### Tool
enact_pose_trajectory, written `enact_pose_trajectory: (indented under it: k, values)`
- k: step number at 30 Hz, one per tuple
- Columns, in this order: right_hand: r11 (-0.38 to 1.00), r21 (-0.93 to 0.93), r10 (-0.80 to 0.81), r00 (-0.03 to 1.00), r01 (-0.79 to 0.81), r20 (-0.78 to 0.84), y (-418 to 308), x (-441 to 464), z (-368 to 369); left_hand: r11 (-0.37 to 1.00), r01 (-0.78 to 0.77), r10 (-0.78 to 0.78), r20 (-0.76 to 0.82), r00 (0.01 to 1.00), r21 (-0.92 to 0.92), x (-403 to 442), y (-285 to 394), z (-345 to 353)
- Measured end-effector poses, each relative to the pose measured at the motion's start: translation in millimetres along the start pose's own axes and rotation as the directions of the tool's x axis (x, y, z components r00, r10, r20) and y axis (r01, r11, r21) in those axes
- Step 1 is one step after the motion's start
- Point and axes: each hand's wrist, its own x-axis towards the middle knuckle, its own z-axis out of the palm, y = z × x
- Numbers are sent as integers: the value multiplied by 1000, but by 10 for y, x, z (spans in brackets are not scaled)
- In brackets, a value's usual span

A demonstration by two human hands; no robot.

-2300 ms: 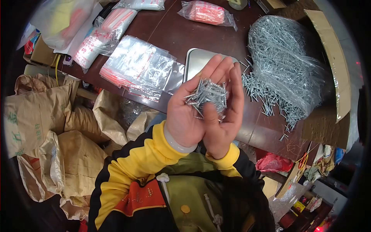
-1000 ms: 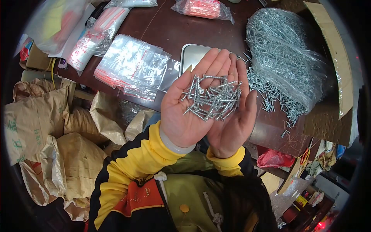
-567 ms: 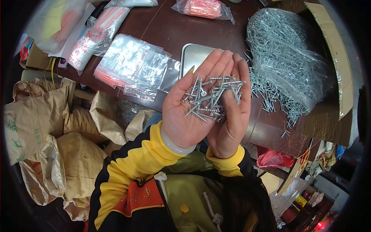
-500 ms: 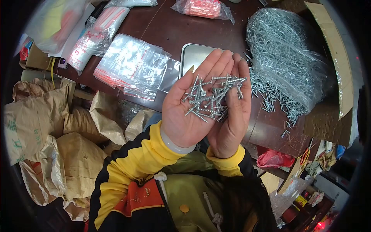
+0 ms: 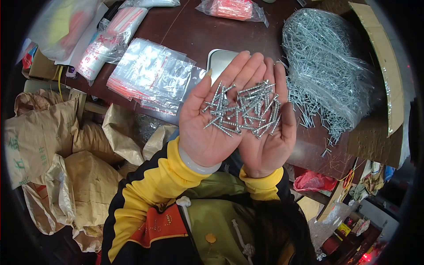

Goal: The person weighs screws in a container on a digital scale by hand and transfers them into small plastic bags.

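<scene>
My left hand [image 5: 206, 140] and my right hand [image 5: 270, 148] lie palm up, side by side, forming a shallow bowl with the fingers stretched forward. A loose pile of silvery screws [image 5: 256, 104] rests across both palms, pointing in many directions. A pale bangle [image 5: 197, 165] circles my left wrist. Beyond my fingertips a metal-topped plate [image 5: 219, 58] shows in part, the rest hidden by my hands. To the right, a big clear bag of screws [image 5: 324, 57] spills loose screws [image 5: 320, 115] toward the table edge.
Flat zip bags [image 5: 150, 75] lie stacked left of my hands on the dark table [image 5: 190, 33]. Plastic-wrapped packs [image 5: 232, 9] sit at the back. A cardboard flap [image 5: 380, 66] stands at the right. Brown sacks [image 5: 90, 176] fill the floor at the left.
My hands have opened out flatter, the right palm and thumb turning outward to the right. The screws have spread wider across both palms.
</scene>
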Motion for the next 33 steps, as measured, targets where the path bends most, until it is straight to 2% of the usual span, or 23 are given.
enact_pose_trajectory:
  k: [3,6,12,18,21,24,27,30,33]
  values:
    - [990,138,6,998,-15,64,-9,0,-43,999,0,0,-3,1000,40,0,5,-3]
    - [1000,13,-5,997,4,79,-7,-2,-45,999,-1,1,-4,1000,43,0,1,-1]
    - [990,143,-3,996,-9,85,-17,-16,-20,999,5,-4,-5,1000,36,-1,6,-7]
    - [987,160,-8,998,-3,65,-14,-22,-21,999,1,-1,5,1000,33,-8,3,-17]
    - [976,219,-14,998,1,58,-8,-22,-23,991,-9,5,32,999,132,-15,-1,-6]
    - [1000,-15,-16,998,17,67,-16,-20,-33,978,-7,5,10,1000,210,-24,-8,49]
    - [994,-105,-24,998,30,60,-6,-24,-32,966,-23,14,38,999,256,-26,-16,50]
    - [990,-134,-37,998,43,46,-3,-29,-13,979,-18,10,42,999,203,-27,-22,59]
    - [998,-58,-32,999,33,19,-5,-31,13,982,-2,-5,36,999,191,-25,-16,54]
